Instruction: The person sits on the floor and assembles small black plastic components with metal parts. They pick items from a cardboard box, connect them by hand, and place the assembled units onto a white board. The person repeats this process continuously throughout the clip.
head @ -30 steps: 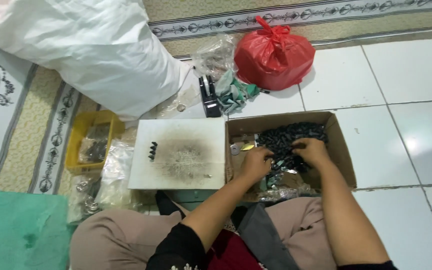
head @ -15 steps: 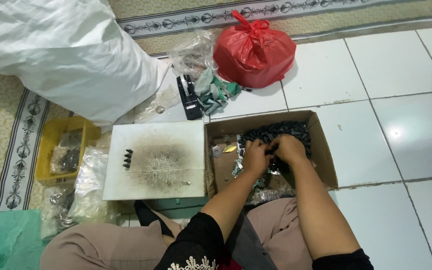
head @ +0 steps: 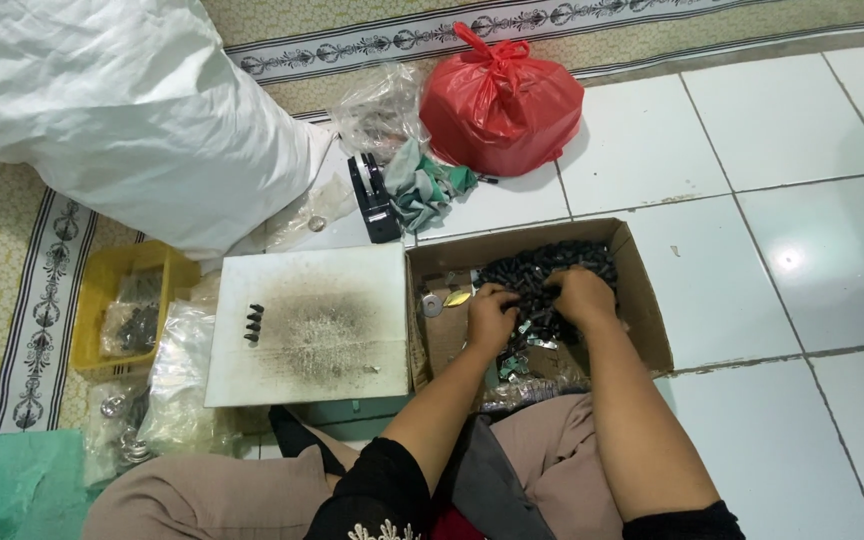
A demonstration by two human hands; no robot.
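Observation:
An open cardboard box (head: 646,300) on the tiled floor holds a heap of small dark parts (head: 552,264) plus a few silvery and yellow bits. My left hand (head: 490,316) is down in the box, fingers curled into the parts. My right hand (head: 583,297) rests on the heap beside it, fingers bent among the pieces. What each hand actually grips is hidden. Left of the box lies a white board (head: 307,325) smudged dark in the middle, with a short row of small black parts (head: 254,323) near its left edge.
A large white sack (head: 122,110) fills the upper left. A tied red plastic bag (head: 499,102), a black tape dispenser (head: 371,195) and crumpled clear bags (head: 380,108) lie behind the box. A yellow tray (head: 124,305) and clear bags (head: 177,380) sit at the left.
My hands have stayed in the box, shifting slightly among the dark parts. The view has drifted, so everything sits a little lower and to the right.

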